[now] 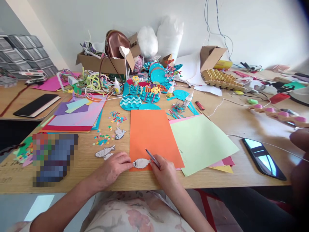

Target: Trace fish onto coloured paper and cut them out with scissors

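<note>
An orange sheet of paper (pixel 151 135) lies in front of me. Near its lower edge is a white paper fish cutout (pixel 141 163) with a drawn head and scales. At its head end, the fingertips of my left hand (pixel 115 167) are closed together and press on it. My right hand (pixel 163 170) is closed round a dark pen (pixel 152 156), its lower fingers by the fish's tail. Left of the sheet lie another fish cutout (pixel 104 151), partly over a pale paper piece, and a smaller grey fish cutout (pixel 119 133).
A light green sheet (pixel 205 141) overlaps other papers on the right, beside a phone (pixel 264 158). Coloured paper (pixel 77 119) is stacked left. Confetti (pixel 103 139), glue bottles (pixel 187 99) and blue paper crafts (pixel 149 93) lie beyond. Another person's hand (pixel 300 141) is at far right.
</note>
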